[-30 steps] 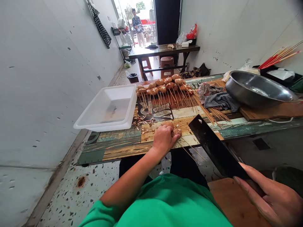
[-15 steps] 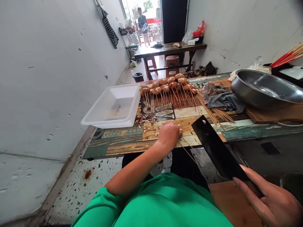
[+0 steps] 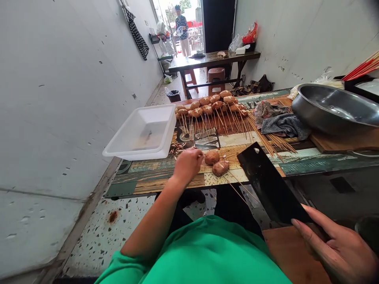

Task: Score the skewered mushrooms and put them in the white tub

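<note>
The right hand (image 3: 334,242) grips a black cleaver (image 3: 271,189) by its handle, the blade angled past the table's near edge. The left hand (image 3: 188,163) has just lifted off two skewered shiitake mushrooms (image 3: 220,168) and moved left of them, fingers curled together; whether they pinch anything cannot be told. That leaves the pair uncovered and unsteadied near the near edge, their skewers jutting over it; the nearer cap shows a pale cut. Beyond, trimmings (image 3: 177,148) lie beside a white plastic tub (image 3: 167,136) at the table's left end. Skewered mushrooms (image 3: 205,101) line the far edge; a steel bowl (image 3: 325,118) occupies the right.
</note>
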`<state>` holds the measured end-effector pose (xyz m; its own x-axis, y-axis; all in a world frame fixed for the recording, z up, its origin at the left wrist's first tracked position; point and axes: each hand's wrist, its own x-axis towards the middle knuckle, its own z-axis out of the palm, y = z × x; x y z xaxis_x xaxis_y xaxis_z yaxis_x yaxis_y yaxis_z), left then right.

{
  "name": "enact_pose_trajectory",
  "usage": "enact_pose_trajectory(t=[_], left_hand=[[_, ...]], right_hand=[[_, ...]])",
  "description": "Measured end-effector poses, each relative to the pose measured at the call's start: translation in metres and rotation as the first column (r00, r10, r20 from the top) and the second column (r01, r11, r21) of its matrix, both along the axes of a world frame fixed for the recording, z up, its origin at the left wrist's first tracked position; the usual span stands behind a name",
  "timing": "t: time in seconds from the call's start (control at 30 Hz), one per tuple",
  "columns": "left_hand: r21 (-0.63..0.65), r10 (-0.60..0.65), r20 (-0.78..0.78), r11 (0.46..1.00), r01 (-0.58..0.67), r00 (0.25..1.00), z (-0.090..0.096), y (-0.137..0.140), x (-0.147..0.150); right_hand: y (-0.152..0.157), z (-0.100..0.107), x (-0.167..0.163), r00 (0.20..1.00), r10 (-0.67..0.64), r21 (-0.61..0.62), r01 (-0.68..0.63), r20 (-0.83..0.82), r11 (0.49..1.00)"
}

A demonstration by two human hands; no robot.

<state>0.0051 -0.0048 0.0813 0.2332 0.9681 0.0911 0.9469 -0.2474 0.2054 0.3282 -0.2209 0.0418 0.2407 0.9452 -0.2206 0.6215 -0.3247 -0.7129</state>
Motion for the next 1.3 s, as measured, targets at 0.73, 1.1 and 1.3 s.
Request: enact_pose_trajectory(t=[0.73, 1.1, 1.3], left_hand=[[0.041, -0.194, 0.318, 0.981, 0.191, 0.928, -0.049, -0.035, 0.025], [0.023, -0.178, 0.360, 0.983, 0.182, 0.916, -0.049, -0.034, 0.024], [0.006, -0.194, 0.368, 0.979, 0.206, 0.909, -0.043, -0.034, 0.024]], right_hand=[[0.060, 0.049, -0.018, 0.807, -0.050, -0.304, -0.163, -0.588, 0.939], [0.061, 0.049, -0.014, 0.823, -0.001, -0.303, -0.208, -0.568, 0.930], [0.079, 0.042, -0.004, 0.740, -0.032, -0.333, -0.262, -0.672, 0.906]])
